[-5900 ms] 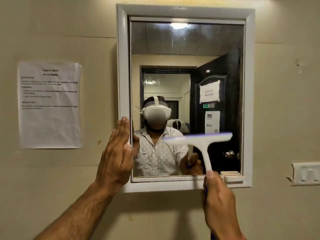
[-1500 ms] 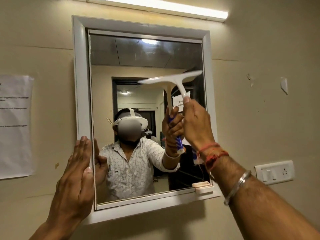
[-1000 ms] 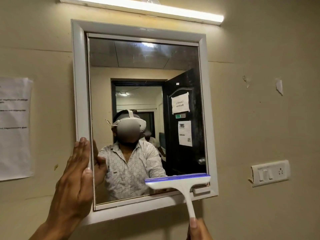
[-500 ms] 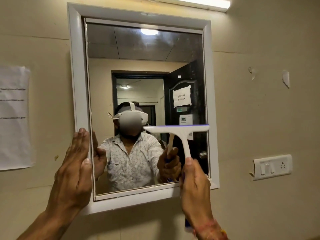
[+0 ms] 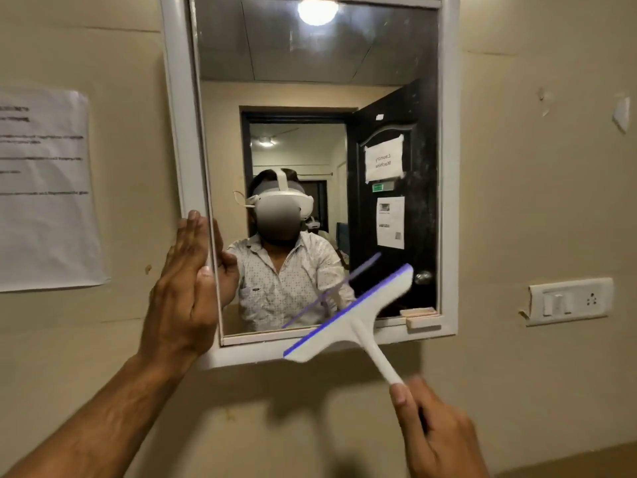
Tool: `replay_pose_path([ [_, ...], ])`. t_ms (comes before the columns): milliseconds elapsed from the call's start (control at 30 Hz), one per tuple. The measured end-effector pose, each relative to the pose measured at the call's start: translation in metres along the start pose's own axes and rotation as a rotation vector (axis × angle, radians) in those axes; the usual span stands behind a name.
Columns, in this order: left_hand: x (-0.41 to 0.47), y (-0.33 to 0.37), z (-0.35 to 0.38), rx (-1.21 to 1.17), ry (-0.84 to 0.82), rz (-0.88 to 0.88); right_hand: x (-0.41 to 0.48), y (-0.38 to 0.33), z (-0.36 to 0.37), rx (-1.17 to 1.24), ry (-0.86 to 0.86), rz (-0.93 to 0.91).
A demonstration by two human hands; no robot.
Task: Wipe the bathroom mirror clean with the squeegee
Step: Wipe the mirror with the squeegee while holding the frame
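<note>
A mirror in a white frame hangs on the beige wall, and its glass reflects a person and a dark door. My left hand lies flat with fingers straight against the frame's left edge. My right hand grips the handle of a white squeegee with a purple blade. The squeegee head is tilted, left end low, over the mirror's bottom right corner and lower frame. Whether the blade touches the glass is unclear.
A printed paper sheet is taped to the wall left of the mirror. A white switch and socket plate sits on the wall at the right. A small wooden ledge sticks out at the frame's bottom right.
The squeegee has dropped from mid-mirror to the bottom right corner and tilted with its left end down. My right hand moved lower. My left hand stays on the frame's left edge.
</note>
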State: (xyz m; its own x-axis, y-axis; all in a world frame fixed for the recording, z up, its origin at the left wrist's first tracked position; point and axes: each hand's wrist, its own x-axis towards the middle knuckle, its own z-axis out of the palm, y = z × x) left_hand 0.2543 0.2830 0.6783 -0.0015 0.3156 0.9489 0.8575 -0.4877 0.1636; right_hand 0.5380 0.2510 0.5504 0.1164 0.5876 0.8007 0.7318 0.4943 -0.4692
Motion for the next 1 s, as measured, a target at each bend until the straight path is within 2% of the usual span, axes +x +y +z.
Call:
replay_pose_path([
  [100,0.000,0.002,0.001,-0.013,-0.003,-0.022,0.057,-0.007,-0.020,-0.094,-0.076,-0.358],
  [267,0.001,0.003,0.001,-0.012,-0.013,-0.036,0.138,-0.052,-0.028,-0.167,-0.236,-0.783],
  [433,0.002,0.007,-0.001,0.002,0.003,-0.043,0.170,-0.081,-0.007,-0.284,-0.317,-0.955],
  [567,0.003,0.005,-0.003,0.021,0.001,-0.031,0.183,-0.070,0.001,-0.295,-0.327,-0.986],
  [733,0.004,0.002,-0.004,0.040,-0.013,-0.013,0.191,-0.019,-0.043,-0.246,-0.388,-0.938],
  [900,0.004,0.007,0.004,0.016,0.013,-0.033,0.197,0.048,-0.103,-0.398,-0.331,-0.630],
  [1000,0.005,0.007,0.004,0.023,0.021,-0.040,0.190,0.080,-0.129,-0.367,-0.279,-0.429],
])
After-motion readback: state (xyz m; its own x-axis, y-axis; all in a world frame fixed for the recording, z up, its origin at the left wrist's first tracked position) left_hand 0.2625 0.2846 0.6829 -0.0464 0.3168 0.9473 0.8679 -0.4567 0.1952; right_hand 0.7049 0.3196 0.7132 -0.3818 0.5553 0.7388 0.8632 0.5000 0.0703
